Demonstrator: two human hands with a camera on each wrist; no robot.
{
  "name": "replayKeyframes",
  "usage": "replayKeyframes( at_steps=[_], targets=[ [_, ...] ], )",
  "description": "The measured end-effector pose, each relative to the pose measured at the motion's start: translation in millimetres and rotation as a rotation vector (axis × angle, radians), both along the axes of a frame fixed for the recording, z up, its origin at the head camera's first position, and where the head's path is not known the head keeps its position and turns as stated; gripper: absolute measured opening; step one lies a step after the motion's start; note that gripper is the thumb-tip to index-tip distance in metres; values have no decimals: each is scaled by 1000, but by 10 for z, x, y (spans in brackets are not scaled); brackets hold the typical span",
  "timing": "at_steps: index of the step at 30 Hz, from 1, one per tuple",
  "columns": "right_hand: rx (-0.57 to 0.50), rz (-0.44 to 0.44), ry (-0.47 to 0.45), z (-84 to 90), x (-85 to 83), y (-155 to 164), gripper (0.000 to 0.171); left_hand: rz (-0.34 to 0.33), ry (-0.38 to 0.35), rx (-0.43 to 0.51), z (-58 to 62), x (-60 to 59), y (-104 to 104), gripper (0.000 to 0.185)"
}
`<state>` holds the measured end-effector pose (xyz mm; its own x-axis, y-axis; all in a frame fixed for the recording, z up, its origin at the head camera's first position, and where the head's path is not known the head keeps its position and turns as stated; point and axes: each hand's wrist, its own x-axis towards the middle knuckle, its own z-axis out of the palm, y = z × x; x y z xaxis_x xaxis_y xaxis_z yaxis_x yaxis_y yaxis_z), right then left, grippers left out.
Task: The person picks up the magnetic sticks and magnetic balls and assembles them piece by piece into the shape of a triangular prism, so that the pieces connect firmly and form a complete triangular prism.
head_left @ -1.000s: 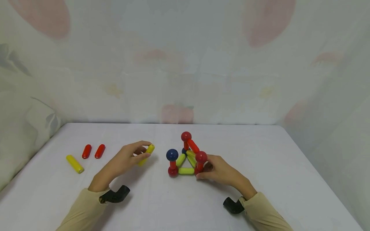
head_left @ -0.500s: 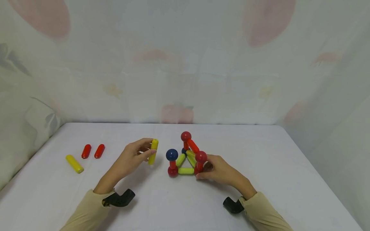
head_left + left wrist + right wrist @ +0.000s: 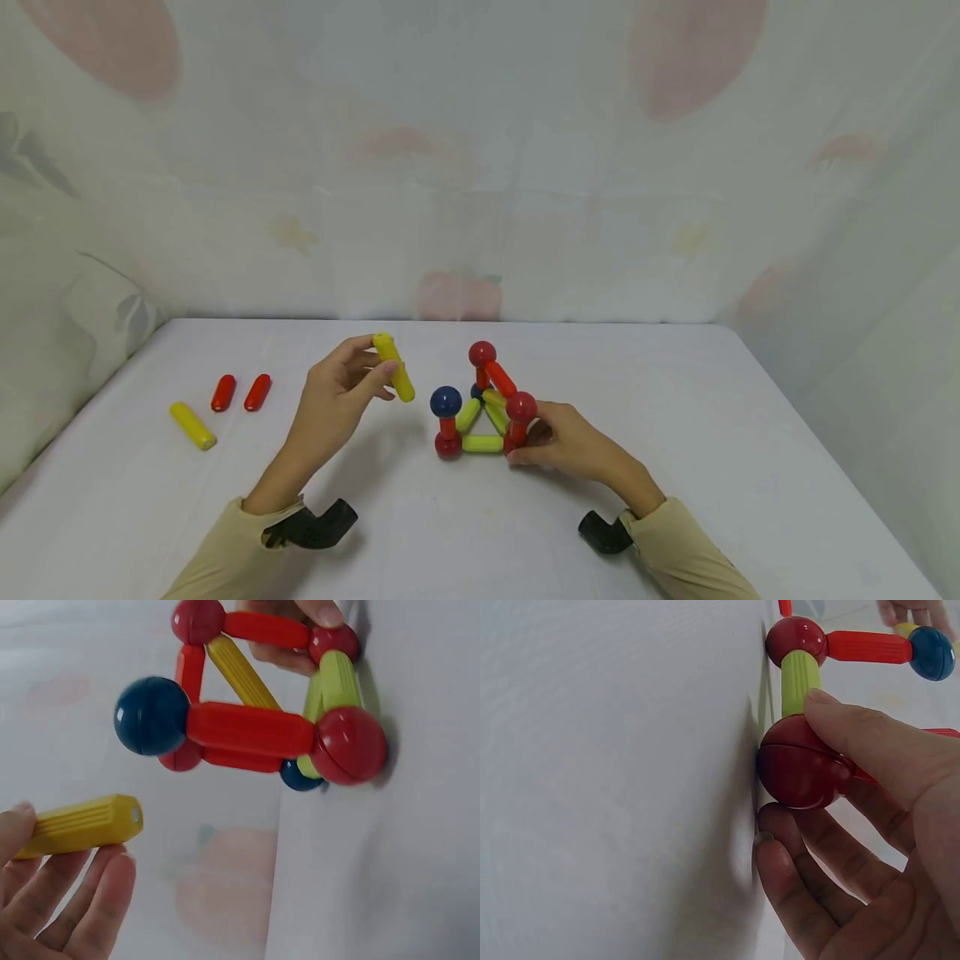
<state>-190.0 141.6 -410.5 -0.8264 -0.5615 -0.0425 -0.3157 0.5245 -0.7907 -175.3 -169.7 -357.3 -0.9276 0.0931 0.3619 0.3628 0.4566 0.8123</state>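
Observation:
A structure of red, yellow and green rods joined by red and blue balls stands on the white table. My left hand pinches a yellow rod and holds it tilted above the table, just left of the blue ball. In the left wrist view the yellow rod lies in my fingers below the structure. My right hand grips the structure's near right corner, thumb and fingers round the red ball at its base.
Two red rods and one yellow rod lie loose on the table at the far left. A pale patterned cloth hangs behind the table. The table's right edge runs down the right side.
My left hand has lifted the yellow rod off the table and raised it, turning it from near flat to tilted, closer to the structure. The right hand has not moved.

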Motion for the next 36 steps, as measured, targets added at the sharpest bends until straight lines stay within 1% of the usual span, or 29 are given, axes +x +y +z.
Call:
replayKeyframes(
  at_steps=[3,6,9,12,15,19,24,26,29,33,36],
  targets=[
    [1,-3,-6,3,5,0,35,26,43,46,35,35,34,35],
    [2,-6,-8,6,8,1,35,31,57,96,70,76,72,33],
    [2,-6,-6,8,9,2,35,5,55,156,113,121,111,31],
    [2,-5,-5,14,11,10,35,-29,50,192,157,170,159,28],
    [2,-8,-5,21,13,20,35,-50,51,204,194,229,221,27],
    [3,-13,-7,20,12,36,35,-86,39,197,216,321,334,25],
    [4,-21,-14,-1,4,44,35,-162,18,151,180,428,485,24],
    [4,-25,-12,-6,1,43,36,-195,3,130,153,454,531,24],
    [-1,-27,-16,-2,5,39,36,-233,-52,99,120,483,583,25],
    [-12,-29,-25,7,16,31,37,-272,-173,83,88,502,620,27],
    [-11,-26,-25,6,14,25,38,-303,-248,87,46,503,650,33]
  ],
)
